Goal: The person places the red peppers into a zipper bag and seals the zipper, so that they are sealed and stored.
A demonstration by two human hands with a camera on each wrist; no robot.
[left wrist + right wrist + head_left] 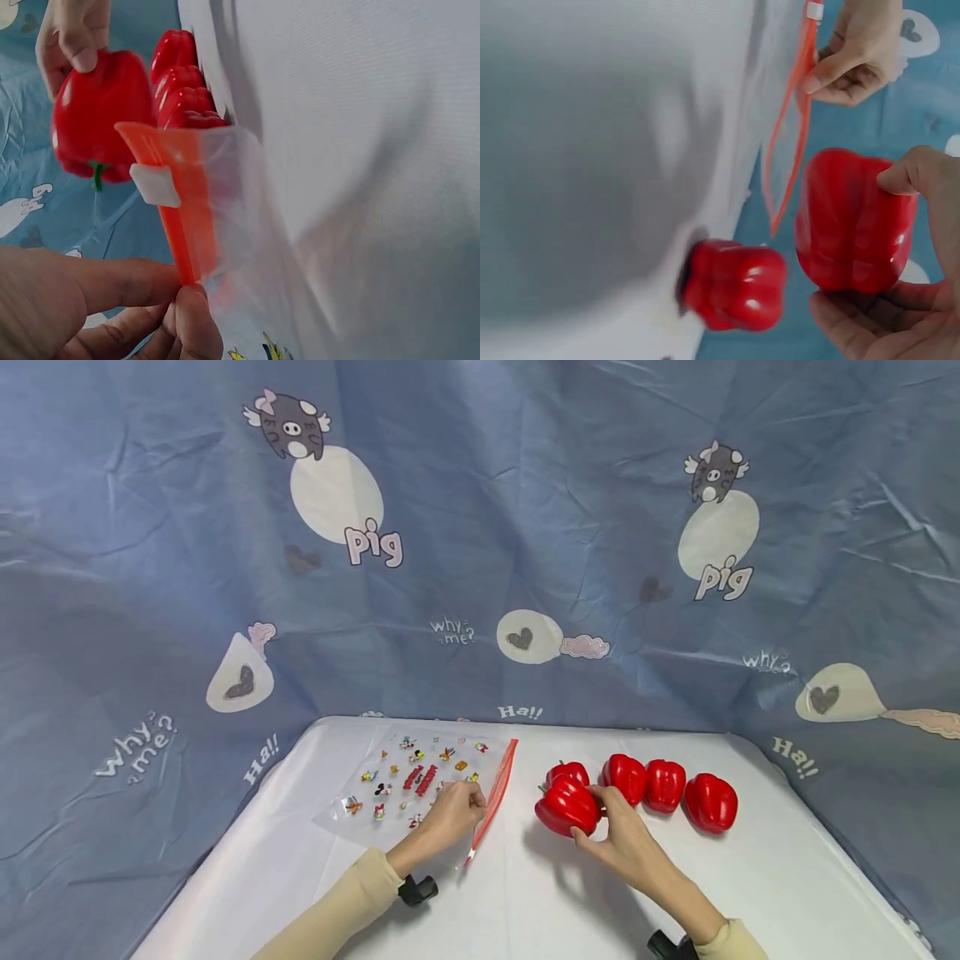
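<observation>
A clear zip bag (397, 768) printed with small cartoon figures lies on the white table, its red-orange zip edge (180, 217) facing right. My left hand (453, 814) pinches that edge between thumb and fingers, and the right wrist view shows the bag's mouth parted. A white slider (155, 185) sits on the zip. In my right hand (630, 843) is a glossy red bell pepper (567, 806), gripped between thumb and fingers above the table. Its green stem (97, 174) points toward the bag. The held pepper is apart from the bag.
Behind the held pepper, another red bell pepper (567, 771) is partly hidden. Three more stand in a row to the right: one pepper (624, 778), a second pepper (665, 785) and a third pepper (711, 803). A blue patterned cloth (480, 543) hangs behind the table (750, 877).
</observation>
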